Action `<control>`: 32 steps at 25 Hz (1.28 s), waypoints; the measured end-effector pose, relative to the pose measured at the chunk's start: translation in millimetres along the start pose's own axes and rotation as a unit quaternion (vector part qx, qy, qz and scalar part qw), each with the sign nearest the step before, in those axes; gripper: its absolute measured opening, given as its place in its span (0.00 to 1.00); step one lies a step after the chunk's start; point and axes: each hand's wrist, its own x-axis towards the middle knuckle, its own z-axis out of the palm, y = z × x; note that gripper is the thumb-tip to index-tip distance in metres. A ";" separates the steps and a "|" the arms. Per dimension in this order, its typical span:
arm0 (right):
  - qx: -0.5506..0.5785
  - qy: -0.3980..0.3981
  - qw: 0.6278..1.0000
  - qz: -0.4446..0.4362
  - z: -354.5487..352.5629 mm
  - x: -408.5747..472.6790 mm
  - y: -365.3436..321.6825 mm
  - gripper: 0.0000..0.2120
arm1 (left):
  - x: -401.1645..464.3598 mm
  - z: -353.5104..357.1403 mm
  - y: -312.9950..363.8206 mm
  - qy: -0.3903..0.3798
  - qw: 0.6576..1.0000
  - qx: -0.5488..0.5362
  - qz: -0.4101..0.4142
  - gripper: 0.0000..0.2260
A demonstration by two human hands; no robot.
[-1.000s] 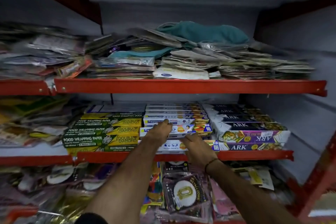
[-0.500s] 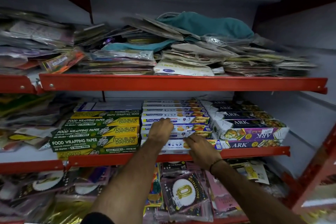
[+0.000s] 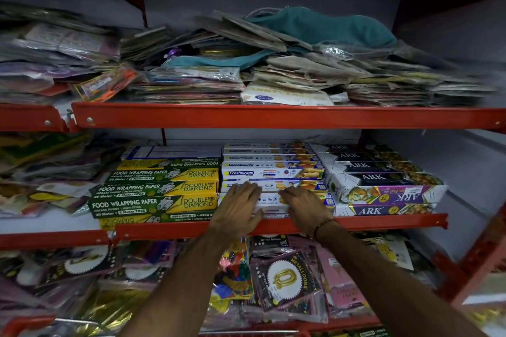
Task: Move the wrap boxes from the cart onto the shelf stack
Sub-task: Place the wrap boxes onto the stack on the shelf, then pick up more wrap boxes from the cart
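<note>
A stack of white and blue Freshwrapp wrap boxes (image 3: 271,172) stands in the middle of the red-edged middle shelf (image 3: 383,223). My left hand (image 3: 238,206) lies flat, fingers spread, on the front of the lowest boxes of that stack. My right hand (image 3: 304,206) rests beside it on the same boxes, fingers together and pressing. Neither hand grips a box. Green and yellow Double Diamond boxes (image 3: 156,191) are stacked to the left, dark ARK boxes (image 3: 383,186) to the right. The cart is out of view.
The upper shelf (image 3: 246,117) carries piles of flat packets and a teal cloth (image 3: 323,27). Below the middle shelf hang balloon packets (image 3: 284,279) in plastic. More packets lie at the far left. A red upright (image 3: 476,268) runs down the right side.
Both hands have slid down from the mid boxes of the Freshwrapp stack to its lowest boxes at the shelf's front edge. The view has drifted slightly rightward and down.
</note>
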 end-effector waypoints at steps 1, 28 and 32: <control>-0.004 0.000 1.000 0.005 0.2 0.7 -0.2 0.24 | -4.0 5.2 -1.8 -0.014 1.000 0.028 -0.002 0.28; 0.169 -0.184 0.948 -0.200 274.6 -218.6 -167.9 0.31 | -363.2 261.6 78.3 -0.193 0.969 -0.062 -0.145 0.31; 0.159 -0.322 0.909 -0.212 377.6 -252.3 -209.5 0.34 | -420.2 343.8 69.3 -0.312 0.920 -0.107 -0.214 0.33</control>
